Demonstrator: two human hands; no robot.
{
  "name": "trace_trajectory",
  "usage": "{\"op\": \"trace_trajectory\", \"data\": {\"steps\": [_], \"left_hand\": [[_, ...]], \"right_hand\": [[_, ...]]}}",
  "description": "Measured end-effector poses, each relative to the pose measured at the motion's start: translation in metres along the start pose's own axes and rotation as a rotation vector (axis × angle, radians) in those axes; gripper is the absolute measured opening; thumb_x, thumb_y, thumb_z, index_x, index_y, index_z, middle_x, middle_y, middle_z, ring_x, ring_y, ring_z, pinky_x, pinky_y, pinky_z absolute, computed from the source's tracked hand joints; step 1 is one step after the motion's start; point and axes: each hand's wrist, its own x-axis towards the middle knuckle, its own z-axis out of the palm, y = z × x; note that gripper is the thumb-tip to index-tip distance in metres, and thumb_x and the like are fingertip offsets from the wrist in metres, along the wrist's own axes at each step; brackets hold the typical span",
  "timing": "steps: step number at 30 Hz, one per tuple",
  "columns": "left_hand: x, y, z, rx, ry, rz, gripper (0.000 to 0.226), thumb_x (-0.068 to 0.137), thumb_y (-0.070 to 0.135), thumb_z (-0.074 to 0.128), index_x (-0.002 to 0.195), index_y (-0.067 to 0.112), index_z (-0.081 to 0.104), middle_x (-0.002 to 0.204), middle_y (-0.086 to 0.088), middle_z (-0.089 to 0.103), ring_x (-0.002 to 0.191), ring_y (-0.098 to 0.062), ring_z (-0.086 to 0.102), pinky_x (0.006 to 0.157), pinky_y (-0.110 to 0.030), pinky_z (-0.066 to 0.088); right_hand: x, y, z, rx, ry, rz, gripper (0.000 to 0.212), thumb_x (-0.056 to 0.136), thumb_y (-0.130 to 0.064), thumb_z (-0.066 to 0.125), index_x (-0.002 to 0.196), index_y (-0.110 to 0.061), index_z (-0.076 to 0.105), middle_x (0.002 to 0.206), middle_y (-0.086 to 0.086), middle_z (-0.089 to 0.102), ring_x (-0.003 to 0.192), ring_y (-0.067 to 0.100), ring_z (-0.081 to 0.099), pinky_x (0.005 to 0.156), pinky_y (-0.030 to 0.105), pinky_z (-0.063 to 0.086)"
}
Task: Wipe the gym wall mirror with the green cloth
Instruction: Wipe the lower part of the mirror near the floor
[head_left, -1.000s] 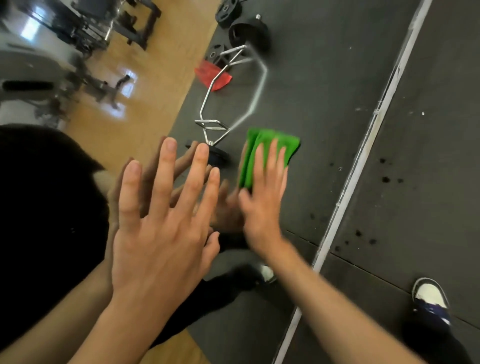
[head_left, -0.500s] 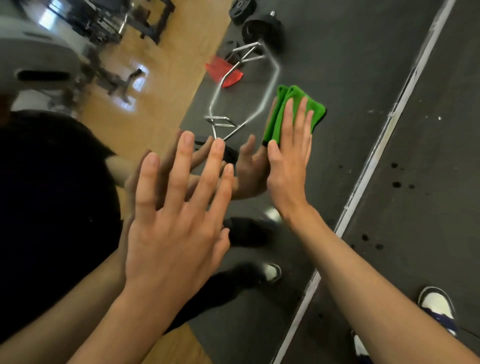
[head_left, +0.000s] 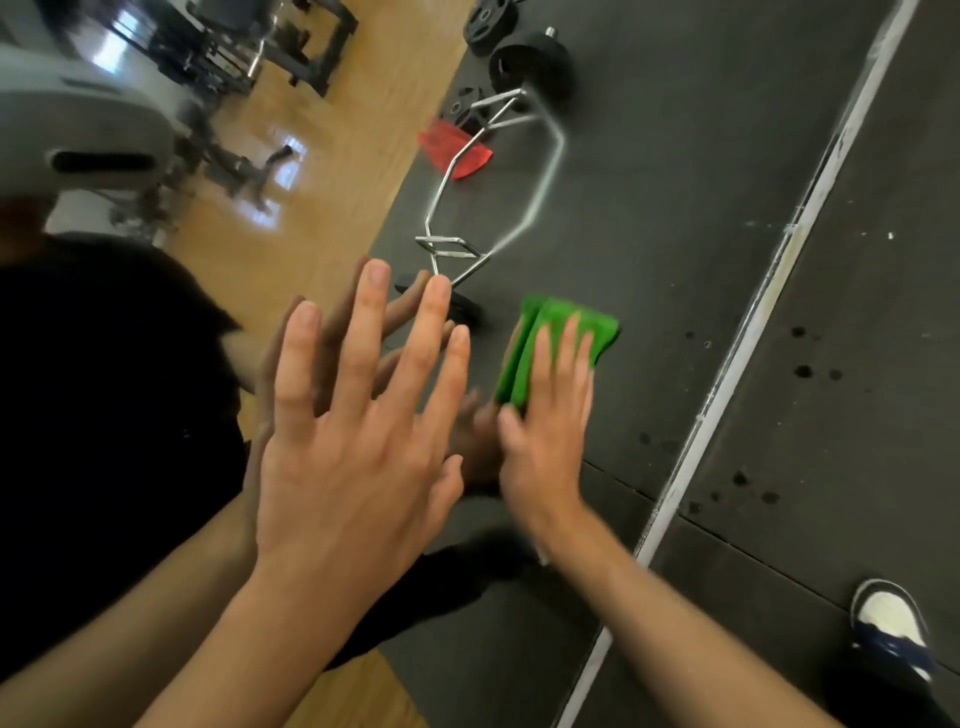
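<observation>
- Green cloth (head_left: 563, 332), folded into a thick pad, lies flat against the gym wall mirror (head_left: 675, 208) under the right hand (head_left: 545, 441). The fingers are straight and close together and the palm is flat, pressing rather than gripping. The thumb lies along the cloth's lower left edge.
- Roughly half of the cloth shows beyond the fingertips. Its reflection reads as a second green fold along its left side.
- Left hand (head_left: 358, 457): just left of the cloth, fingers straight and spread wide, holding nothing. Its reflection sits right behind it, and I cannot tell whether the palm touches the glass.
- Above the cloth, in the glass: a chrome hex bar (head_left: 545, 171) on dark matting, black weight plates (head_left: 530, 62) at its far end, and a red object (head_left: 457, 150) beside it.
- Above and left of the cloth, farther off: reflected wooden floor (head_left: 322, 197) with blurred gym machines (head_left: 291, 47).
- Left of the cloth, past the left hand: the reflection of a black top (head_left: 104, 389).
- Right of the cloth: the mirror's pale edge strip (head_left: 769, 291) runs diagonally — beyond it is dark rubber floor (head_left: 857, 441) with black spots.
- Below and right of the cloth, well apart: a white-and-navy shoe (head_left: 891, 623) on that floor.
</observation>
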Motion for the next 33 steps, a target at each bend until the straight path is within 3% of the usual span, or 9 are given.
{"op": "trace_trajectory", "data": {"steps": [2,5,9,14,18,23,27,31,33], "left_hand": [[0.000,0.000,-0.001,0.002,0.005,0.007,0.090,0.086,0.049,0.071,0.160,0.009,0.040,0.175,-0.019,0.017,0.160,-0.048,0.005,0.126,-0.064,-0.008],[0.000,0.000,0.000,0.013,0.012,0.005,0.088,0.087,0.046,0.070,0.161,0.009,0.039,0.175,-0.019,0.017,0.160,-0.048,0.006,0.127,-0.063,-0.010],[-0.002,0.001,0.002,0.002,0.009,-0.001,0.082,0.092,0.047,0.066,0.160,0.009,0.043,0.175,-0.018,0.018,0.160,-0.049,0.009,0.127,-0.064,-0.008],[-0.001,0.000,0.003,-0.033,0.026,-0.014,0.077,0.093,0.048,0.066,0.156,0.008,0.048,0.174,-0.018,0.022,0.160,-0.047,0.007,0.125,-0.065,-0.001],[0.000,0.000,0.002,-0.040,0.009,-0.003,0.088,0.087,0.050,0.072,0.159,0.009,0.044,0.175,-0.018,0.019,0.160,-0.047,0.006,0.125,-0.065,-0.004],[0.000,0.000,0.002,-0.031,0.009,0.004,0.086,0.086,0.048,0.071,0.158,0.009,0.043,0.175,-0.018,0.018,0.160,-0.047,0.004,0.125,-0.066,-0.004],[-0.002,0.001,0.003,-0.019,0.007,0.001,0.086,0.088,0.049,0.070,0.159,0.009,0.043,0.175,-0.019,0.018,0.160,-0.048,0.004,0.125,-0.067,-0.003],[-0.001,0.000,0.003,-0.024,0.004,0.006,0.083,0.090,0.051,0.069,0.158,0.009,0.046,0.174,-0.018,0.020,0.161,-0.047,0.003,0.125,-0.067,-0.003],[-0.001,0.000,0.002,-0.031,0.010,0.001,0.083,0.089,0.051,0.069,0.157,0.009,0.046,0.174,-0.018,0.021,0.160,-0.048,0.003,0.125,-0.066,-0.005]], "right_hand": [[0.062,-0.023,-0.012,0.068,0.084,0.050,0.073,0.097,-0.044,0.029,0.166,-0.025,0.012,0.176,0.008,0.003,0.162,0.028,-0.007,0.124,0.067,0.004],[0.085,-0.048,-0.014,0.086,0.124,-0.032,0.071,0.104,-0.057,0.017,0.167,-0.022,0.014,0.176,0.007,0.001,0.162,0.029,-0.008,0.125,0.066,-0.003],[-0.006,-0.024,0.007,-0.028,0.006,-0.212,0.061,0.110,-0.056,0.015,0.167,-0.034,0.004,0.175,0.002,-0.005,0.161,0.039,-0.003,0.126,0.064,0.002],[-0.119,0.003,0.013,-0.020,-0.183,0.017,0.057,0.113,-0.052,0.014,0.167,-0.039,0.002,0.176,0.000,-0.007,0.162,0.034,-0.005,0.121,0.066,0.012],[-0.020,0.006,0.003,-0.004,-0.023,0.076,0.064,0.108,-0.036,0.024,0.165,-0.039,-0.003,0.176,0.001,-0.009,0.162,0.028,-0.009,0.123,0.070,0.010],[0.103,-0.026,-0.027,0.089,0.105,0.082,0.065,0.104,-0.041,0.016,0.167,-0.024,0.010,0.176,0.003,0.000,0.162,0.025,-0.009,0.125,0.065,0.001],[0.027,-0.017,-0.005,0.033,0.032,-0.042,0.064,0.110,-0.049,0.011,0.167,-0.020,0.014,0.175,0.010,0.000,0.162,0.034,-0.006,0.125,0.068,0.003],[-0.102,0.017,0.015,-0.009,-0.126,0.117,0.061,0.111,-0.055,0.009,0.167,-0.036,-0.006,0.176,0.001,-0.010,0.162,0.033,-0.009,0.121,0.074,0.014],[-0.099,0.025,0.012,-0.020,-0.135,0.166,0.060,0.110,-0.049,0.015,0.164,-0.043,-0.011,0.175,-0.005,-0.015,0.162,0.028,-0.012,0.122,0.072,0.015]]}}
